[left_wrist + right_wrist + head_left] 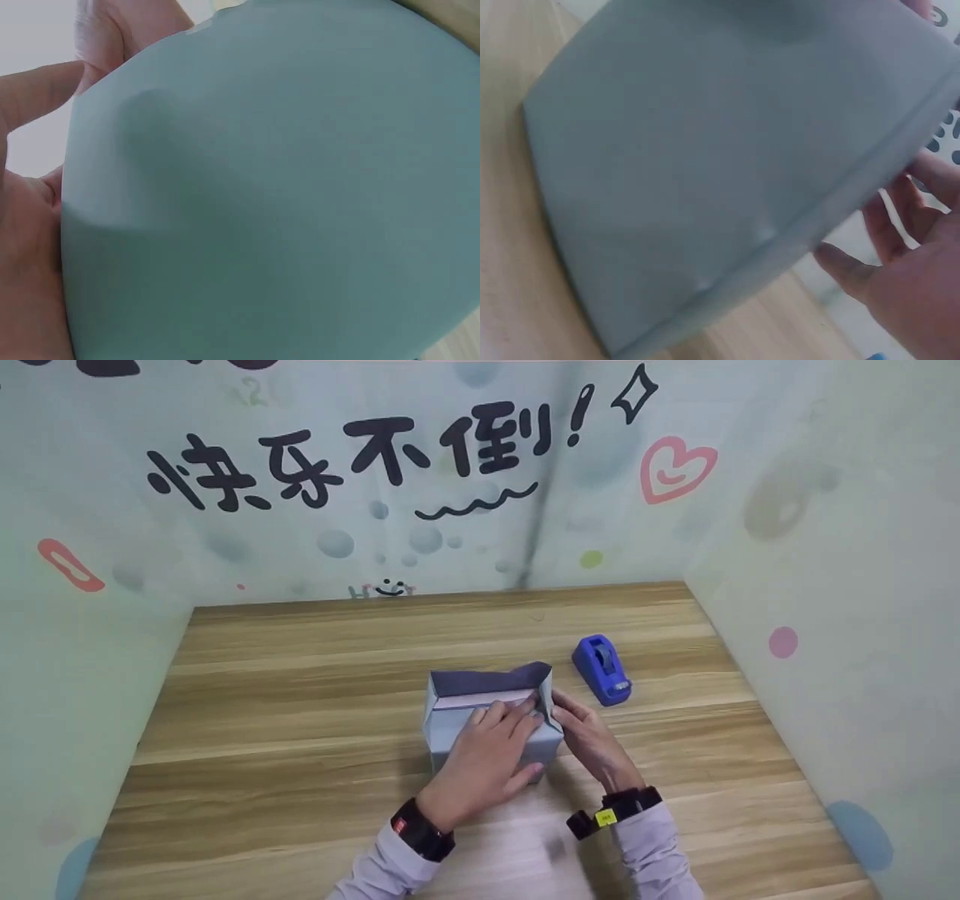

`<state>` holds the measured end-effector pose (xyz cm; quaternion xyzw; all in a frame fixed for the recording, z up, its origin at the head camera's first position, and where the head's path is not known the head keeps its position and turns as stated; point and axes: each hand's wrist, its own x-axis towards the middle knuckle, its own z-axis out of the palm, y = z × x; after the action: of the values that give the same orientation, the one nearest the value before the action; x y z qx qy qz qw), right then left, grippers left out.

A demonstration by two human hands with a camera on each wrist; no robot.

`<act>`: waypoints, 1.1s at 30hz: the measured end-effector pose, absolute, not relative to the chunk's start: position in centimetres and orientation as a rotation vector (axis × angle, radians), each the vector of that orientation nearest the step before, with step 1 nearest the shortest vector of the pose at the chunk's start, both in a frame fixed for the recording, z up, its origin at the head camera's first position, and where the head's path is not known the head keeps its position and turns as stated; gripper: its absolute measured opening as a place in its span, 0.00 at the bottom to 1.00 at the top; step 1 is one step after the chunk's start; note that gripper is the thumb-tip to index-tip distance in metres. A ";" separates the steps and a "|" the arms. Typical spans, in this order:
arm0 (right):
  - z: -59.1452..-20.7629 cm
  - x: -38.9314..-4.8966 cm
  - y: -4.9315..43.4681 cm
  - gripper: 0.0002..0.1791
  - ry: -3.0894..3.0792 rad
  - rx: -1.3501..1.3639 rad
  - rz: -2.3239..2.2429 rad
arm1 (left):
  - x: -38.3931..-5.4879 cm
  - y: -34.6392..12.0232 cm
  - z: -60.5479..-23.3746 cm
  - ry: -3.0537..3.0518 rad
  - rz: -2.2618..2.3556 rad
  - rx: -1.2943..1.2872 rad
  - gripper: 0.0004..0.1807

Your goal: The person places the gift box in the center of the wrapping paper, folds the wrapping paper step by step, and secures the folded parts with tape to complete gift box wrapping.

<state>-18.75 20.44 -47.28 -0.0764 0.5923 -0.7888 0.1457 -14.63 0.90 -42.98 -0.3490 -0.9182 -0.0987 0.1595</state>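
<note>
A box wrapped in light blue paper stands on the table in front of me. Along its far top edge a paper flap sticks up, its inner side dark. My left hand lies over the top, its extended fingers pressing at the right corner fold. At the box's right side my right hand touches the folded edge from outside, fingers fairly straight. In both wrist views a blue-grey paper side of the box fills most of the picture, and the right wrist view shows the thumb at the paper edge.
A blue tape dispenser stands behind and to the right of the box, close to the right hand. The wood-grain table is bordered by printed white walls at the back, left and right.
</note>
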 end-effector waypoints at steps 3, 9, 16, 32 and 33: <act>-46.8 -19.3 20.9 0.34 1.741 -0.276 -2.183 | -14.6 0.8 -42.9 -2.603 -0.434 -0.978 0.29; -45.9 -20.0 20.7 0.24 1.852 -0.341 -2.040 | -14.3 0.3 -43.2 -2.518 -0.632 -1.024 0.28; -45.7 -20.3 19.9 0.06 1.791 -0.321 -2.076 | -14.1 0.3 -43.8 -2.461 -0.402 -1.127 0.30; -45.9 -20.6 19.7 0.08 1.757 -0.306 -2.070 | -14.2 -1.5 -43.4 -2.557 -0.251 -0.944 0.29; -45.9 -20.6 19.7 0.09 1.762 -0.300 -2.076 | -14.3 -1.5 -43.4 -2.568 -0.253 -0.934 0.29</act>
<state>-20.63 19.66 -45.87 -0.1073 0.6301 -0.7426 0.1998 -14.26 -1.51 -43.39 -0.3335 -0.9175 -0.0904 0.1973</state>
